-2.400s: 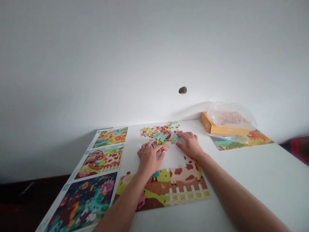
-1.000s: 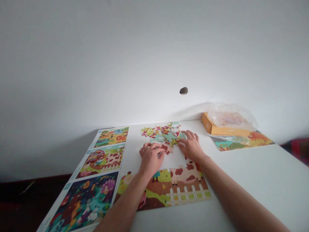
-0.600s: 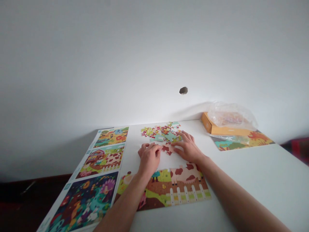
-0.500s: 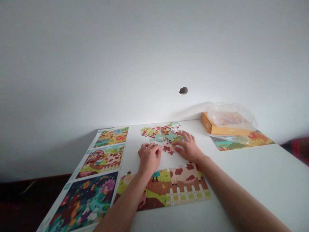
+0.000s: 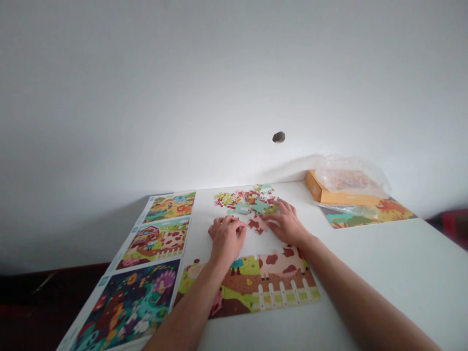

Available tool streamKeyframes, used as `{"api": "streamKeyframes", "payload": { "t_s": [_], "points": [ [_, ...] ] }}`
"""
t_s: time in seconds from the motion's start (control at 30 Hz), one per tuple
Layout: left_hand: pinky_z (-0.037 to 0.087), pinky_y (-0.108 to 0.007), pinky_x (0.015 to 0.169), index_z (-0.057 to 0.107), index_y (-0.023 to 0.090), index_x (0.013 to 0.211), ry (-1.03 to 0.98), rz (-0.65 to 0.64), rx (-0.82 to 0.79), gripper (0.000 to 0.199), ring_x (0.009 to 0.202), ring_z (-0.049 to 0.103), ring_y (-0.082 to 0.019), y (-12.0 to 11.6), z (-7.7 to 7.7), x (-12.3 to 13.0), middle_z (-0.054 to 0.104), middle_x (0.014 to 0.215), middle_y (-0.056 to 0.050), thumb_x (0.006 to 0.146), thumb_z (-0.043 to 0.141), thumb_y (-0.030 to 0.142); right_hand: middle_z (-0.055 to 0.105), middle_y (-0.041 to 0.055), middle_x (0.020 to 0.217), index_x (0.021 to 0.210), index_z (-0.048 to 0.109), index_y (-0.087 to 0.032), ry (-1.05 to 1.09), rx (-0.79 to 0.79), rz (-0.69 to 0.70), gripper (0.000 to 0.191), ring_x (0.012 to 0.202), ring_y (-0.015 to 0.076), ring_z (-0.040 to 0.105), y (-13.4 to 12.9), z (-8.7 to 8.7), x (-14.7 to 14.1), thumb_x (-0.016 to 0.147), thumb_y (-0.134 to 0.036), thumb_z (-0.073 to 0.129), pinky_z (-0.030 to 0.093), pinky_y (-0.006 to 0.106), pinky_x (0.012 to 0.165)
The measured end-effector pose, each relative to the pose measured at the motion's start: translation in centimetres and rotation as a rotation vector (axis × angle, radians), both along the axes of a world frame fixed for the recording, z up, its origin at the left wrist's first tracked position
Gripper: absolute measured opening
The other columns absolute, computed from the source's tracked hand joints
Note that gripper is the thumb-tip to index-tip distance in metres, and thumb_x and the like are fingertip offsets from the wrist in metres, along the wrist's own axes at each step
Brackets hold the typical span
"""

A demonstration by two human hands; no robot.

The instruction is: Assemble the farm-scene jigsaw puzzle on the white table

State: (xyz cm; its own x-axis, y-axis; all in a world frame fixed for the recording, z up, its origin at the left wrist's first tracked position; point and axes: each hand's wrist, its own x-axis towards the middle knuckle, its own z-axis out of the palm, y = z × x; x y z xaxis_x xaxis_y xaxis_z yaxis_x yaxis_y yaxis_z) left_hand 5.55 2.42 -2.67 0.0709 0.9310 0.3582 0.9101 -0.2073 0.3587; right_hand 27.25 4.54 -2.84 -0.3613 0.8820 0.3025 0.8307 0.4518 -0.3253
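Observation:
Beyond the partly joined farm puzzle point(image 5: 281, 265), which shows a cow and a white fence, both hands rest low over the white table. My left hand point(image 5: 227, 239) has its fingers pinched at the left of a few brown-and-pink cow pieces point(image 5: 258, 224); what it grips is too small to make out. At the right edge of those pieces, my right hand point(image 5: 287, 222) has its fingers apart, fingertips touching a piece and the heap's edge. Loose puzzle pieces point(image 5: 244, 199) in green, red and pale blue are heaped just behind.
Three picture sheets point(image 5: 155, 241) lie in a column on the left. At the back right, an orange box point(image 5: 329, 194) under clear plastic point(image 5: 354, 175) sits by an orange and teal picture board point(image 5: 387, 214). A white wall point(image 5: 219, 97) with a hole rises behind the table.
Both hands have stayed nearly in place; the whole view has shifted very slightly. The cow pieces remain between the hands.

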Motion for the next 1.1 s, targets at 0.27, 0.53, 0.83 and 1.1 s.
{"api": "streamKeyframes", "payload": {
  "t_s": [0.27,0.53,0.83,1.1],
  "points": [
    [0.04,-0.04,0.086,0.073,0.031,0.088,0.001,0.019,-0.015,0.012,0.1,0.05,-0.026,0.1,-0.4,-0.1,0.066,0.102,-0.003,0.081,0.063,0.03,0.039,0.0053,0.144,0.096,0.074,-0.032,0.062,-0.036,0.142,0.02,0.137,0.0329,0.024,-0.6,0.5,-0.6,0.079,-0.041,0.07,0.027,0.052,0.106],
    [0.039,-0.039,0.086,0.075,0.037,0.092,0.022,-0.037,-0.002,0.026,0.098,0.05,-0.025,0.2,-0.5,-0.4,0.065,0.101,-0.003,0.085,0.057,0.021,0.059,0.0032,0.131,0.116,0.063,-0.029,0.061,-0.106,0.311,0.036,0.129,0.0321,0.037,-0.8,1.0,-1.1,0.081,-0.035,0.068,0.023,0.053,0.106],
    [0.038,-0.041,0.088,0.074,0.031,0.092,-0.019,-0.053,-0.003,0.026,0.1,0.05,-0.026,0.1,-0.6,-0.4,0.064,0.103,-0.005,0.083,0.055,0.016,0.067,0.0051,0.102,0.112,0.064,-0.025,0.061,-0.052,0.29,0.029,0.102,0.0245,0.049,-1.0,1.2,-1.8,0.083,-0.026,0.067,0.032,0.041,0.094],
    [0.036,-0.043,0.09,0.071,0.027,0.089,-0.023,-0.129,-0.022,0.016,0.102,0.049,-0.026,-0.2,0.0,-0.2,0.064,0.104,-0.003,0.083,0.057,0.025,0.061,0.0066,0.097,0.116,0.064,-0.025,-0.01,-0.071,0.196,0.036,0.097,0.0241,0.048,-0.7,0.5,-1.5,0.08,-0.03,0.071,0.034,0.038,0.089]
  ]
}}
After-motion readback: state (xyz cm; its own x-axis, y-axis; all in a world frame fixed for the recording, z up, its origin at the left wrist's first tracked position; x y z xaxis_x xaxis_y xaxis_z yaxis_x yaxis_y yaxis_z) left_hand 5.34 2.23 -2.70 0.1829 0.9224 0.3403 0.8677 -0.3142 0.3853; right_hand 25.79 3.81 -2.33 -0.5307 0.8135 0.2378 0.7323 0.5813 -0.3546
